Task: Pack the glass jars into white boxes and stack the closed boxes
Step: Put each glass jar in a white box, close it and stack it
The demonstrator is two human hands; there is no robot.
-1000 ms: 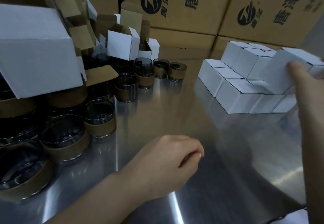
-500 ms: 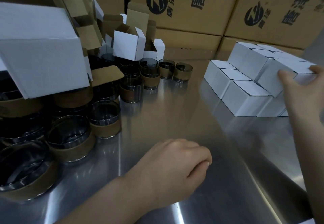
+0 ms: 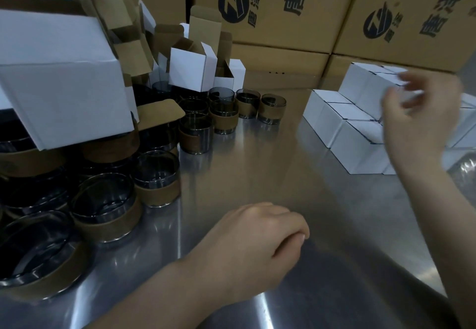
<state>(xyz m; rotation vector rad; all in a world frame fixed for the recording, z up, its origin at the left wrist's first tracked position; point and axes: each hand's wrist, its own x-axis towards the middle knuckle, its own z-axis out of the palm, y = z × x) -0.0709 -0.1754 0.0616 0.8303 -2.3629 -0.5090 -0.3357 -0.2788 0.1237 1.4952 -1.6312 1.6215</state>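
Several glass jars (image 3: 157,178) with brown paper bands crowd the left side of the steel table (image 3: 257,174). Open white boxes (image 3: 192,70) with brown flaps up stand behind them. A stack of closed white boxes (image 3: 353,122) sits at the right, two layers high. My right hand (image 3: 417,115) hovers, blurred, in front of that stack with fingers loosely spread and nothing in it. My left hand (image 3: 257,249) rests low over the table's middle, fingers loosely curled, holding nothing.
A large white box (image 3: 59,79) lies tilted on the jars at the far left. Big brown printed cartons (image 3: 283,14) wall off the back of the table. The table's right edge runs diagonally under my right forearm.
My right hand set the closed white box on the stack's top layer, let go of it and drew back. My left hand stayed where it was.
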